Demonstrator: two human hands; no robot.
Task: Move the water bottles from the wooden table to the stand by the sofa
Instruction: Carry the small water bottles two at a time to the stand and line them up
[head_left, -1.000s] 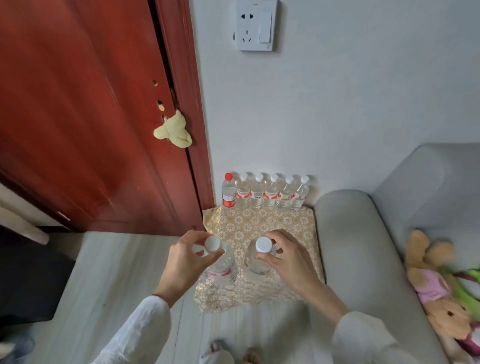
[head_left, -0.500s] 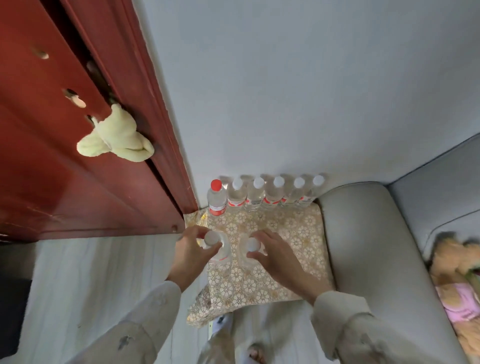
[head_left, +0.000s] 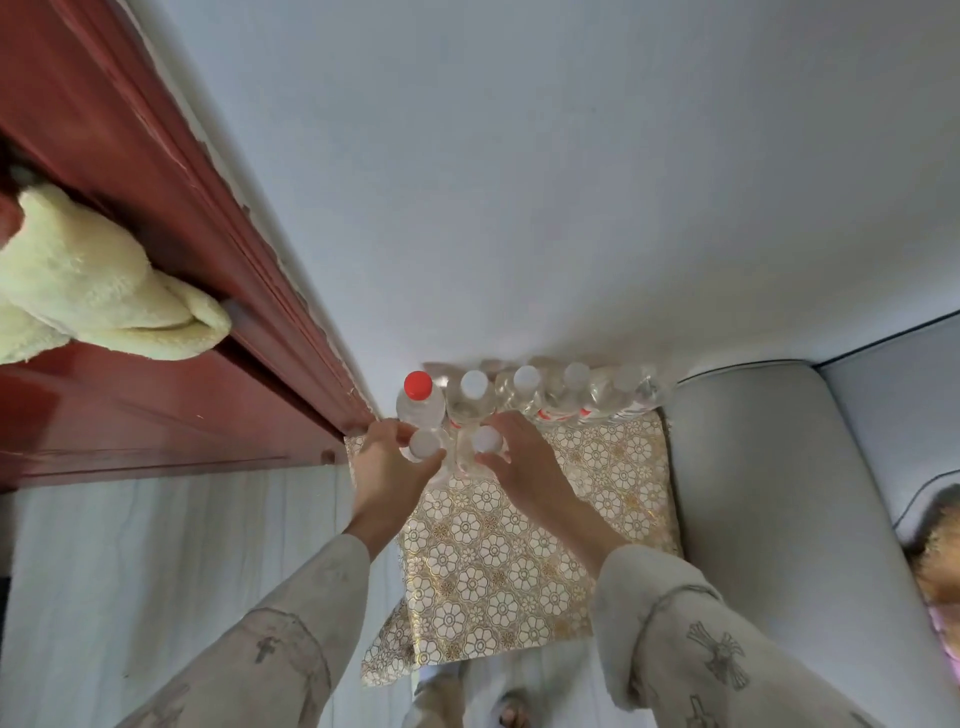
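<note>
My left hand (head_left: 388, 467) grips a clear water bottle with a white cap (head_left: 425, 445) by its neck. My right hand (head_left: 524, 462) holds a second white-capped bottle (head_left: 486, 440) the same way. Both bottles are upright at the back left of the stand's gold flower-patterned cloth (head_left: 498, 561), just in front of a row of several bottles along the wall. The leftmost in that row has a red cap (head_left: 418, 384); the others have white caps (head_left: 524, 376). Whether the held bottles rest on the cloth I cannot tell.
A grey sofa arm (head_left: 769, 493) borders the stand on the right, with a plush toy (head_left: 935, 551) at the frame's edge. A red wooden door and frame (head_left: 156, 322) stand to the left, a pale yellow cloth (head_left: 88, 291) hanging on it. Pale floor (head_left: 156, 571) lies below.
Both hands have carried their bottles lower and further back, up to the row by the wall. The camera has come much closer to the stand.
</note>
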